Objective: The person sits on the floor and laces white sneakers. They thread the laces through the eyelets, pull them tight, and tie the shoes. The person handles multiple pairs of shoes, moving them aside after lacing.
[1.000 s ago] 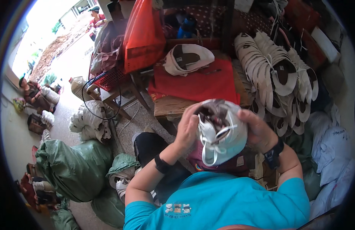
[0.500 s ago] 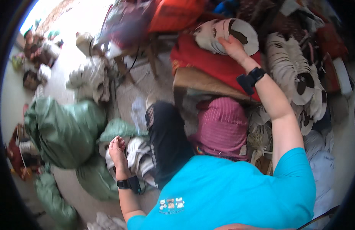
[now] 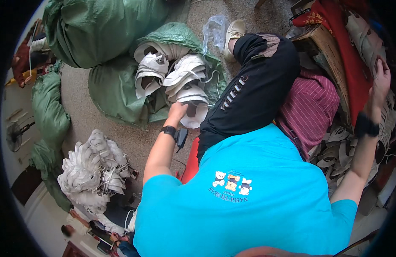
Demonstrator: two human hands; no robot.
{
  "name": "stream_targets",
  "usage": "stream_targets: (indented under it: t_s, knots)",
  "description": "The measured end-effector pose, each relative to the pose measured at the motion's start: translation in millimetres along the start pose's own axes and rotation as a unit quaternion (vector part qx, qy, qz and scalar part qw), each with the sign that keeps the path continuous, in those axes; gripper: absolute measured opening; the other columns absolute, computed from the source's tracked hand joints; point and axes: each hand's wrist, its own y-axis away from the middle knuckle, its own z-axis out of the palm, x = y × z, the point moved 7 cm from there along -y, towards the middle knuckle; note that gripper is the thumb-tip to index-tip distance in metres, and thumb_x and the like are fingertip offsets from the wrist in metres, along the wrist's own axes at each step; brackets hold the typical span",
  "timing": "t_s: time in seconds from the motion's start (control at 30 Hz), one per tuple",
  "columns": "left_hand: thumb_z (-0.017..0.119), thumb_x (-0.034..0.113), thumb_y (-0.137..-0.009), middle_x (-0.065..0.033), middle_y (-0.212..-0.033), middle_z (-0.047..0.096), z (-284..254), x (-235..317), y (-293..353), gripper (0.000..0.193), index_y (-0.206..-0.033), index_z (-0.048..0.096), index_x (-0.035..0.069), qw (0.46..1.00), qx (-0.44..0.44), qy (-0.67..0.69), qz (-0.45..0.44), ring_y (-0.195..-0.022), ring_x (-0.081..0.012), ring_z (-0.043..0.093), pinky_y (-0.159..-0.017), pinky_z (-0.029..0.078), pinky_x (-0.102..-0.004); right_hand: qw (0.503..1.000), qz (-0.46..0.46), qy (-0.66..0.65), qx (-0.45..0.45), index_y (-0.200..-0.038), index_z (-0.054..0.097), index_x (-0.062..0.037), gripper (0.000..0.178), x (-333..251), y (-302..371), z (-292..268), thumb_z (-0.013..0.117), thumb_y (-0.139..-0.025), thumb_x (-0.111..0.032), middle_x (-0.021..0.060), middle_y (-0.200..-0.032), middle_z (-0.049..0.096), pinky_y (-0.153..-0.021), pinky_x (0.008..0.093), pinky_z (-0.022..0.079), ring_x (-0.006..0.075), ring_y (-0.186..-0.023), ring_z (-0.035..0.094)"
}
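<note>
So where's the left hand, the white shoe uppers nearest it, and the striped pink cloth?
Left hand (image 3: 177, 112): head view, on its back.
White shoe uppers (image 3: 185, 78): head view, middle of the stack.
Striped pink cloth (image 3: 311, 99): head view, middle of its striped surface.

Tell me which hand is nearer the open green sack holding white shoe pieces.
Left. The left hand is at the lowest white shoe pieces, just beside the sack; the right hand is across the bent leg, beside the red cloth.
</note>
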Motion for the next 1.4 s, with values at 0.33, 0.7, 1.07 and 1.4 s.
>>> stream_targets:
  t_s: [0.33,0.7,1.07,1.4]
  knots:
    - [0.055,0.052,-0.097,-0.0140,-0.119,0.065,60,21,-8,0.064,-0.136,0.048,0.001,0.771,-0.169,0.582,-0.196,-0.098,-0.0261,0.070,-0.066,0.058,-0.0332,0.533,0.403,-0.412,-0.619,-0.117,0.053,0.0077,0.031,-234,275,147,0.056,-0.100,-0.019,0.0276,-0.109,0.062,-0.088,0.0417,0.053,0.0325,-0.104,0.064]
    - [0.064,0.031,-0.096,-0.0021,-0.059,0.061,-29,56,75,0.044,-0.066,0.066,-0.001,0.833,0.127,0.537,-0.031,-0.062,-0.0095,0.059,-0.054,0.044,-0.0285,0.346,0.338,-0.449,-0.751,-0.129,0.056,0.0066,0.038,-284,296,117,0.058,-0.100,-0.018,0.0260,-0.136,0.053,-0.104,0.0444,0.042,0.0366,-0.126,0.053]
    - [0.059,0.021,-0.101,0.0075,-0.071,0.042,-290,209,192,0.040,-0.066,0.048,0.007,0.757,0.413,0.364,0.353,-0.065,-0.0038,0.032,-0.056,0.025,-0.0248,0.434,0.201,-0.464,-0.746,-0.131,0.054,0.0070,0.049,-285,285,79,0.065,-0.097,-0.025,0.0258,-0.136,0.052,-0.102,0.0451,0.043,0.0362,-0.124,0.054]
    - [0.057,0.022,-0.100,-0.0119,-0.094,0.063,-338,414,277,0.035,-0.082,0.063,-0.006,0.621,0.290,0.439,0.581,-0.091,-0.0177,0.056,-0.076,0.044,-0.0283,0.385,-0.021,-0.588,-0.711,-0.127,0.046,0.0119,0.046,-259,269,21,0.061,-0.098,-0.020,0.0270,-0.123,0.060,-0.099,0.0439,0.046,0.0353,-0.116,0.059]
